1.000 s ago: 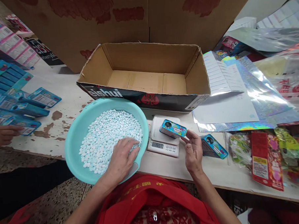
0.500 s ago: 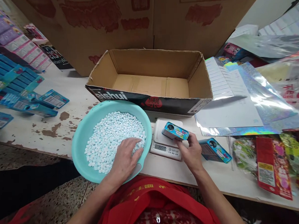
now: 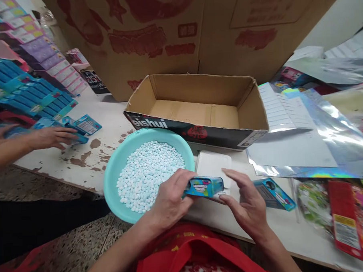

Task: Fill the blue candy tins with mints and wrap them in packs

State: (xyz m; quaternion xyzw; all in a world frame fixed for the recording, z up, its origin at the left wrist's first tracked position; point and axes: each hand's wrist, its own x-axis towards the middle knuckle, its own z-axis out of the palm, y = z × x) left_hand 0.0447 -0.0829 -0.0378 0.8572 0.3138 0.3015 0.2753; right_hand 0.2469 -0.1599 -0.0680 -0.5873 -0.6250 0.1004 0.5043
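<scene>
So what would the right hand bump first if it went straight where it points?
Probably the blue box in the left hand; the right hand opens toward its end, though depth is unclear.

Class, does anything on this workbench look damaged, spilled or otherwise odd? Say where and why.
The tabletop looks damaged: left of the turquoise basin, its white surface is broken by irregular brown patches. The open carton has a rough upper edge. The small pale pieces lie inside the basin, with none visibly spilled.
</scene>
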